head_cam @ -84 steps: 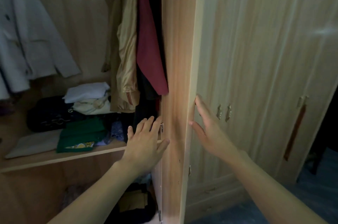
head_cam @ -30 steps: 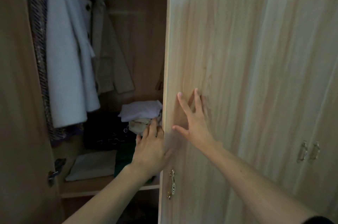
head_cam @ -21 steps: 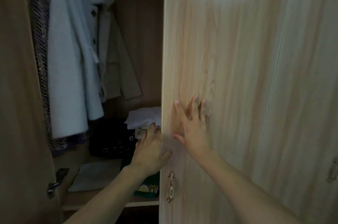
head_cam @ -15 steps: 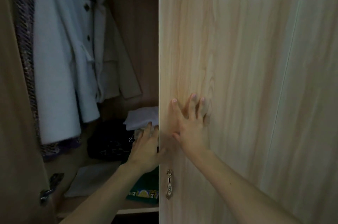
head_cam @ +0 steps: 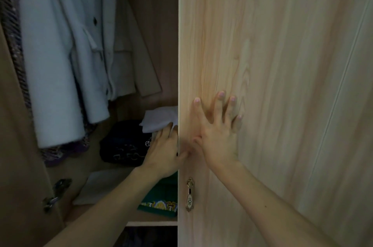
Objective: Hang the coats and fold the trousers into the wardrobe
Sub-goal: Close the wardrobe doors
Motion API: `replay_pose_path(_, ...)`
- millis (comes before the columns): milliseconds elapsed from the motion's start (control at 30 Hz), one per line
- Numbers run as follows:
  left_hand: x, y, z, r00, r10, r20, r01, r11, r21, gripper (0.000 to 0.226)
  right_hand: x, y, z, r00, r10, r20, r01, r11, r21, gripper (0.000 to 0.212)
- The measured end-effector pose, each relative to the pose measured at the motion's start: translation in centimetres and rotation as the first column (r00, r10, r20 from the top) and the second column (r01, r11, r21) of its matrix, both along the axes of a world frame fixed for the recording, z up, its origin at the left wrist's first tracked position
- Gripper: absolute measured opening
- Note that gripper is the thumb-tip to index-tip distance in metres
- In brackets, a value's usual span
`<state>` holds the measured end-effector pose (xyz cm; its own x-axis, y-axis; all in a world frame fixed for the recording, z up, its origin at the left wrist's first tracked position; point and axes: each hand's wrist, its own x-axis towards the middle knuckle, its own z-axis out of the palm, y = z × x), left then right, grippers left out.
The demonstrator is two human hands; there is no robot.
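Head cam: I read this as near the end, prob the closing-up step. Coats (head_cam: pixel 60 61) hang inside the wardrobe (head_cam: pixel 153 24) at upper left: a pale one in front, a beige one (head_cam: pixel 131 59) behind it, a tweed piece (head_cam: pixel 11 30) at far left. Folded stuff sits on the shelf (head_cam: pixel 151 223) below: white bundle (head_cam: pixel 159 119), black bag (head_cam: pixel 123 145), green item (head_cam: pixel 161 200), flat grey piece (head_cam: pixel 101 186). Neither hand carries a garment, so hanging & folding look done as far as I can see. What's left, in my view, is getting the doors shut.

R hand (head_cam: pixel 219 137) lies flat on the front of the door (head_cam: pixel 272 65), fingers (head_cam: pixel 220 103) straight & spread, pressing the wood above the handle (head_cam: pixel 189 194). L hand (head_cam: pixel 164 153) is at the door's free edge, thumb on the front face, fingers going behind the edge, so it pinches the panel. Left door (head_cam: pixel 18 166) stands open w/ its own latch (head_cam: pixel 56 192).

Hard to tell: L fingertips are hidden behind the edge. Can't say which folded item, if any, is trousers, too dark. Rail & hangers are cut off at top. The wardrobe's right half is hidden by the door, and below the shelf it's just murk
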<state>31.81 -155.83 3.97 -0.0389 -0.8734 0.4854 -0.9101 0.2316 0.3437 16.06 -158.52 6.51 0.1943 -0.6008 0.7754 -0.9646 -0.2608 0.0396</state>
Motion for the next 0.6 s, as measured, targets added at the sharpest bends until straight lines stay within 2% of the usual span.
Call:
replay_pose_path(167, 0.2, 3.1, 0.3, 0.994, 0.038, 0.098, -0.044, 0.997, 0.057, 0.087, -0.4, 0.8, 0.6, 1.000, -0.004, -0.023, 0.005, 0.999, 0.041, 0.117)
replay_pose_path(333, 0.2, 7.2, 1.3, 0.960, 0.142, 0.240, -0.170, 0.981, 0.099, 0.086, -0.8, 2.0, 1.5, 1.000, 0.029, -0.002, -0.028, 0.992, 0.125, 0.102)
replay_pose_path(500, 1.0, 11.1, 1.8, 0.950, 0.216, 0.227, -0.248, 0.961, 0.120, 0.082, -2.9, 3.3, 2.8, 0.976, 0.205, 0.067, -0.214, 0.958, 0.191, 0.088)
replay_pose_path(600, 1.1, 13.1, 1.9, 0.937, 0.253, 0.240, -0.287, 0.951, 0.118, 0.081, -3.2, 4.8, 2.7, 0.911, 0.348, 0.221, -0.393, 0.895, 0.211, 0.081)
